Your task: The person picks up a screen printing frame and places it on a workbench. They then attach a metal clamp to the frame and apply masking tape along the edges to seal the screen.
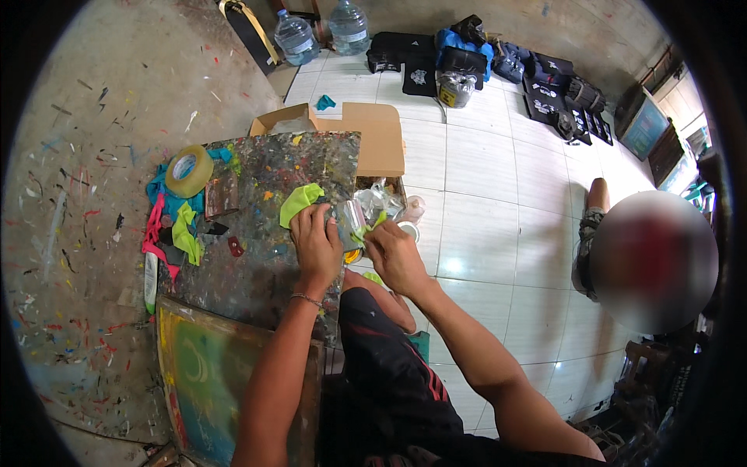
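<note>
My left hand (313, 245) presses a lime-green cloth (301, 198) onto a paint-splattered board (264, 171), fingers closed over it. At the board's right edge, my right hand (395, 253) pinches another lime-green piece (359, 232) beside a pale, shiny narrow item (355, 214) that I cannot make out clearly. A crumpled clear bag (385, 198) and a white round container (411, 231) lie just beyond. On the board's left are a tape roll (189, 171), pink cloth (154, 241) and green scraps (185, 233).
An open cardboard box (366, 136) stands behind the board. A framed screen (210, 373) leans below it. Water jugs (348, 27) and dark bags (397, 50) line the wall. Another person, a leg (597, 202) showing, is at the right on the tiled floor (490, 233).
</note>
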### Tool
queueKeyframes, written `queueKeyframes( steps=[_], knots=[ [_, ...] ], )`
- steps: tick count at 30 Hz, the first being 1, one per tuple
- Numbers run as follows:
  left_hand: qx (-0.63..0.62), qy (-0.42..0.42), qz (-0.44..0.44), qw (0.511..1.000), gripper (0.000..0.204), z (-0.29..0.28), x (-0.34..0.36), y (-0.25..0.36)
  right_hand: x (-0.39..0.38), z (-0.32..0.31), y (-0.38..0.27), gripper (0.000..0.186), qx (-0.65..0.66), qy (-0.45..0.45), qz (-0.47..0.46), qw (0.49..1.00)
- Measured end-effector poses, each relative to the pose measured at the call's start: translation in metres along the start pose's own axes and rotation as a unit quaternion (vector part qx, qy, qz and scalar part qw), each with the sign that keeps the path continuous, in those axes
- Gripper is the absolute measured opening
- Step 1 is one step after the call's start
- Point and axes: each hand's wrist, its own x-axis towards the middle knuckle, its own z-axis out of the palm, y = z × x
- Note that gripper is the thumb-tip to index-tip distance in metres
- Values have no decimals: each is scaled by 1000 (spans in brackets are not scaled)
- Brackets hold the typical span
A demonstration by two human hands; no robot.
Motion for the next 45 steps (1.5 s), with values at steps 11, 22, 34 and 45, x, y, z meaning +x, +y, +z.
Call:
queueKeyframes(
  steps=[11, 22, 34, 45],
  knots=[
    [-6, -12, -4, 1000, 27, -3, 1, 2, 25, 15, 15, 7, -8, 48, -19, 999],
    [-5, -7, 6, 1000, 29, -2, 0, 0, 44, 22, 17, 11, 14, 85, -30, 996],
    [-8, -5, 9, 1000, 28, -4, 0, 1, 43, 32, 22, 11, 8, 126, -37, 991],
    [0, -10, 3, 1000, 28, -2, -1, 0, 35, 31, 16, 5, 16, 140, -4, 990]
  ],
)
